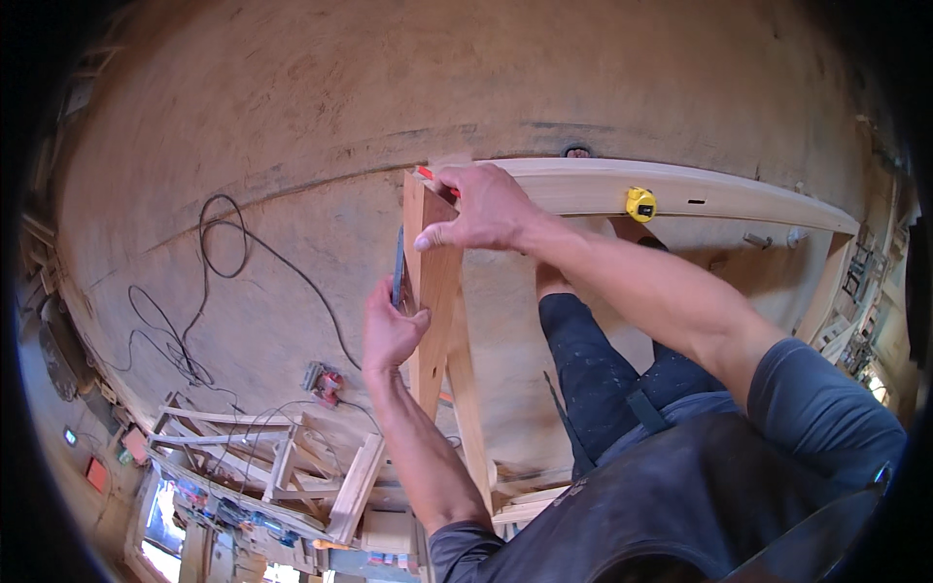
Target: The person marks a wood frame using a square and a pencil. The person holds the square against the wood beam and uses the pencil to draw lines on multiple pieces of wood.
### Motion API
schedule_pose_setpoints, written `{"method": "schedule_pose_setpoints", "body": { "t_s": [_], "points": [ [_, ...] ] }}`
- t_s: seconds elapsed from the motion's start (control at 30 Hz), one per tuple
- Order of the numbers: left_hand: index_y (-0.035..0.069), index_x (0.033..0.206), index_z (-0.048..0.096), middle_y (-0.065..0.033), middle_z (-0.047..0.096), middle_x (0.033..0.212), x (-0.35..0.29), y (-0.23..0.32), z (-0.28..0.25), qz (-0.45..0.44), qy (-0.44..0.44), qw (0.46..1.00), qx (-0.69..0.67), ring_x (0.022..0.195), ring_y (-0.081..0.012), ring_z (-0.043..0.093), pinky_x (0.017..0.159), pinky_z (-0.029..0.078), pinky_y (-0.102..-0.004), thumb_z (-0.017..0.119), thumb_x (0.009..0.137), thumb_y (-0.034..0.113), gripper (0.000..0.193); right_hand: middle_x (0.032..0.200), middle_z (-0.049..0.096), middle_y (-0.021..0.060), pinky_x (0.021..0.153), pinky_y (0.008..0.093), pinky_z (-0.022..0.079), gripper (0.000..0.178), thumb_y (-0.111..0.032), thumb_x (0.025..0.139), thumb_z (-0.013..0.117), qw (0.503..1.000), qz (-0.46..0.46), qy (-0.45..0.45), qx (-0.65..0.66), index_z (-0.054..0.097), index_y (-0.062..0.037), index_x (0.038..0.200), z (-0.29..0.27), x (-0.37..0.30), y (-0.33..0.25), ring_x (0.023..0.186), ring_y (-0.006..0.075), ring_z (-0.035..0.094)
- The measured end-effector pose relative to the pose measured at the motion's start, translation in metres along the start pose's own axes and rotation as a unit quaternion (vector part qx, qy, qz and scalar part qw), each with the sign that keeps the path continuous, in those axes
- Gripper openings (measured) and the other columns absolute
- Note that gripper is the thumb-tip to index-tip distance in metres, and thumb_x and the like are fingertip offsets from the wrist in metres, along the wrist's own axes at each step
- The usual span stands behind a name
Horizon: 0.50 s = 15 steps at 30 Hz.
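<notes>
My right hand (483,207) is closed at the far end of a wooden beam (442,291), gripping a slim red pencil (426,173) whose end shows past the fingers. Its thumb presses on the beam's face. Lower down, my left hand (391,328) wraps round the beam's left side and pinches a dark, flat metal strip (398,262) against it. Whether that strip belongs to a square cannot be told. Behind my right hand, a long pale board (583,180) runs off to the right. A yellow tape measure (641,204) sits at its near edge.
Black cable (282,257) loops over the floor at left. A red-and-grey power tool (326,381) lies on the floor. Wooden frames (228,437) and loose boards (357,486) are stacked at lower left. A second slat (468,408) slants beside the beam.
</notes>
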<state>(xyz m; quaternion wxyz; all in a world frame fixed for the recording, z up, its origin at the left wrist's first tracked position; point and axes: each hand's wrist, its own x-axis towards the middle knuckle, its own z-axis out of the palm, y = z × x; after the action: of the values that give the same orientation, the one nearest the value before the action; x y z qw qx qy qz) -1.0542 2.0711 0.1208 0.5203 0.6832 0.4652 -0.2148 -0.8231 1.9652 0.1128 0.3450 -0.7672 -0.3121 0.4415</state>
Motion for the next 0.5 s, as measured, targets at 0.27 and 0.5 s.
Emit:
{"method": "schedule_pose_setpoints", "body": {
  "t_s": [0.27,0.5],
  "points": [
    [0.002,0.121,0.065,-0.0048,0.071,0.104,-0.024,-0.015,0.049,0.009,-0.007,0.992,-0.128,0.095,-0.0156,0.064,0.091,0.052,-0.0319,0.079,0.073,-0.007,0.05,0.085,0.071,0.0128,0.076,0.0357,0.053,0.054,-0.04,0.067,0.092,0.995,0.083,0.046,0.033,0.07,-0.0012,0.097,-0.003,-0.055,0.01,0.079,0.023,0.067],
    [0.001,0.122,0.064,-0.0084,0.074,0.106,-0.051,-0.019,0.087,0.03,0.137,0.983,-0.121,0.096,-0.0181,0.068,0.09,0.052,-0.0335,0.08,0.076,-0.003,0.049,0.087,0.071,0.0083,0.077,0.0327,0.053,0.037,-0.022,0.074,0.089,0.991,0.021,-0.039,0.124,0.07,-0.0022,0.1,-0.009,-0.061,0.03,0.081,0.0157,0.064]
  ]
}}
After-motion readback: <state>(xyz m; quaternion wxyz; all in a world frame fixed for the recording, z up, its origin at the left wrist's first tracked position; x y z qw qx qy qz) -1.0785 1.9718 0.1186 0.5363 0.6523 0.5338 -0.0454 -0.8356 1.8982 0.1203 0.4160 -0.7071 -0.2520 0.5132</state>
